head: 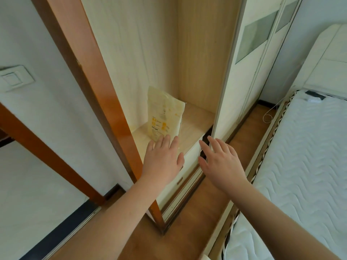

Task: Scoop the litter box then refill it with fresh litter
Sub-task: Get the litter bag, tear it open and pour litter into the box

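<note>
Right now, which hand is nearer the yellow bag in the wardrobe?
Left. The left hand reaches in with straight fingers, its fingertips at the yellow bag's lower edge. The right hand is off to the bag's right, in front of the wardrobe's sliding door.

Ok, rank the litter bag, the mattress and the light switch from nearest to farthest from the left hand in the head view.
1. Litter bag: on the wardrobe shelf, just beyond the left hand.
2. Mattress: off to the right.
3. Light switch: on the left wall.

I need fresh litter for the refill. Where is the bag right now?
In the head view the bag stands upright on the wardrobe shelf, left of centre, just beyond the left hand.
</note>
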`<state>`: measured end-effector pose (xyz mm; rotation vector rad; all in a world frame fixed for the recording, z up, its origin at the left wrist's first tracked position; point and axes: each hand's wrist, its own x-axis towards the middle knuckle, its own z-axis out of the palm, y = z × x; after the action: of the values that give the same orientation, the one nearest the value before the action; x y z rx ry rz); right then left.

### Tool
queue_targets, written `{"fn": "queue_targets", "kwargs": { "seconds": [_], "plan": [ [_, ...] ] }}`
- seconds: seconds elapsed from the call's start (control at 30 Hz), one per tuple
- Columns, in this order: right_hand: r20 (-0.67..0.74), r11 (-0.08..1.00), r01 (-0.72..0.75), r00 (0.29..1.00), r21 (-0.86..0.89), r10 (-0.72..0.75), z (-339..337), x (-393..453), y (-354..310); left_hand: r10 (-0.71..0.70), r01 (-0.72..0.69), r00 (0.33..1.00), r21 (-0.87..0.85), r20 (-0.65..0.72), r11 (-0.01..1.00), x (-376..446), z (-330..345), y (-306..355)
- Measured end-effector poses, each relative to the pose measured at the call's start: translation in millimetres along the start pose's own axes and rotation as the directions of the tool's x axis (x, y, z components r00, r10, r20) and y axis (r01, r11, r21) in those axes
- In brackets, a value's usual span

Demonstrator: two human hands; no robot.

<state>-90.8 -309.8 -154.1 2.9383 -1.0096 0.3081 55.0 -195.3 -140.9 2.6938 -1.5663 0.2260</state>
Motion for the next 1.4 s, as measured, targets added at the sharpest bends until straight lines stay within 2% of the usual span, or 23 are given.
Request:
{"fn": "queue_targets", "kwargs": {
  "seconds": [0.3, 0.67, 0.87, 1.07, 1.13, 1.23, 1.33, 1.4],
  "plan": [
    [-0.073, 0.997, -0.071, 0.995, 0.013, 0.072, -3.9, 66.1, -34.4, -0.031, 0.023, 0.991, -0.061, -0.130, 0.998, 67.4, -20.9, -42.5],
    [-0.128, 0.996, -0.087, 0.988, 0.033, 0.091, -17.2, 123.1, -19.8, -0.047, 0.016, 0.977, -0.147, -0.210, 0.989, 104.2, -14.6, -39.1],
    [-0.131, 0.996, -0.025, 0.991, 0.083, 0.036, 0.6, 177.9, -2.4, -0.228, 0.199, 0.937, -0.133, -0.265, 0.971, 140.0, 1.5, -25.5],
    [-0.104, 0.994, 0.059, 0.993, 0.094, -0.049, 32.5, 255.3, 35.4, -0.332, 0.304, 0.913, -0.149, -0.235, 0.941, 219.7, 38.3, -15.8],
    [-0.087, 0.989, 0.101, 0.992, 0.105, -0.092, 44.0, 281.2, 46.8, -0.375, 0.340, 0.909, -0.198, -0.183, 0.919, 253.4, 50.1, -13.3],
    [-0.042, 0.980, 0.143, 0.990, 0.136, -0.138, 58.0, 314.5, 60.5, -0.301, 0.276, 0.949, -0.213, -0.097, 0.937, 298.4, 66.2, -17.7],
    [0.017, 0.968, 0.189, 0.981, 0.164, -0.194, 73.3, 342.2, 71.8, -0.159, 0.139, 0.981, -0.176, -0.109, 0.975, 328.3, 81.1, -31.2],
    [0.083, 0.959, 0.226, 0.967, 0.169, -0.243, 84.5, 357.4, 78.7, -0.166, 0.150, 0.981, -0.151, -0.101, 0.977, 340.3, 93.0, -46.0]
  ]
}}
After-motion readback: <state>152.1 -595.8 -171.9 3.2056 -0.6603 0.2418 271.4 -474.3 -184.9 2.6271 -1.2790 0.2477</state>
